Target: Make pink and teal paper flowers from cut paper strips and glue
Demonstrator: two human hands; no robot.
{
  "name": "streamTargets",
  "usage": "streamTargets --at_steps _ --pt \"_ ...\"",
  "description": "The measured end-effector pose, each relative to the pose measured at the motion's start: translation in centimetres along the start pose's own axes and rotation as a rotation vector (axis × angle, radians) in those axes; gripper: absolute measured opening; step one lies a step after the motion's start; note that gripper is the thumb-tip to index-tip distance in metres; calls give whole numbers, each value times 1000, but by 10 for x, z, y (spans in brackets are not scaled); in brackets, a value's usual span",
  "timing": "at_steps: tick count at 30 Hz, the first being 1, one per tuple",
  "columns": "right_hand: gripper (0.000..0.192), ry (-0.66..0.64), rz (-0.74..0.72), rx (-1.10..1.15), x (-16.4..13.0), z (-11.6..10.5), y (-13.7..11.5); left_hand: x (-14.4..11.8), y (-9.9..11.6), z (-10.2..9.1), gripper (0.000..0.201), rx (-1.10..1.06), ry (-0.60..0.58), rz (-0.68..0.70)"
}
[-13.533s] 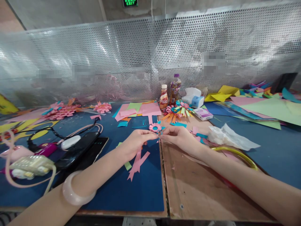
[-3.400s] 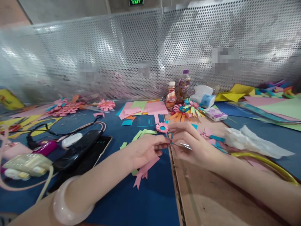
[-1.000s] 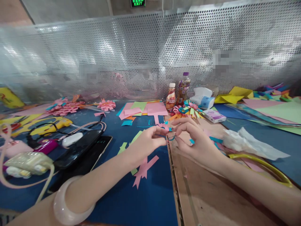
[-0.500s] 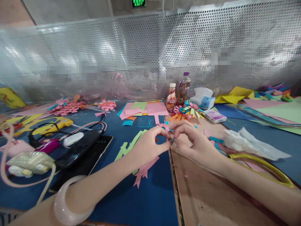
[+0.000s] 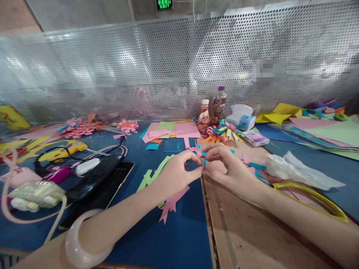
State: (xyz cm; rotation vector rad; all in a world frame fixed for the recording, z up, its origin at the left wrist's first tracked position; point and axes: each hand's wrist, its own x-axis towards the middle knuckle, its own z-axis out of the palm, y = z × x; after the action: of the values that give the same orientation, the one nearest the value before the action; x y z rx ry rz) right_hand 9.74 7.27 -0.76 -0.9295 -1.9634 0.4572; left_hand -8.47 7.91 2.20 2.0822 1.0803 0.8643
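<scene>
Head view shows our left hand point(image 5: 175, 173) and right hand point(image 5: 228, 168) meeting fingertip to fingertip, both pinching a small blue paper strip point(image 5: 203, 162) just above the seam between the blue mat point(image 5: 168, 239) and wooden board point(image 5: 252, 235), beside a pink paper flower point(image 5: 195, 150)

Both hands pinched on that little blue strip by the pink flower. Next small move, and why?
Probably bring the blue strip up to the small pink paper flower just behind the fingertips. Left hand and right hand meet on the strip in a fingertip grip, over the seam between blue mat and wooden board. The strip is tiny and partly hidden, so its shape is unclear.
</scene>
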Motion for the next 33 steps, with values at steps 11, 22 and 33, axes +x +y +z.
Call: streamTargets --at_steps 11,22,33 --pt "15 159 79 107 2 -2 0 1 0 0 8 -54 -4 -58" --pt "13 272 -74 32 4 -10 -6 2 -5 1 10 -58 -12 -60" --pt "19 97 -295 -1 -2 -17 -20 3 -12 3 18 -167 -30 -102"
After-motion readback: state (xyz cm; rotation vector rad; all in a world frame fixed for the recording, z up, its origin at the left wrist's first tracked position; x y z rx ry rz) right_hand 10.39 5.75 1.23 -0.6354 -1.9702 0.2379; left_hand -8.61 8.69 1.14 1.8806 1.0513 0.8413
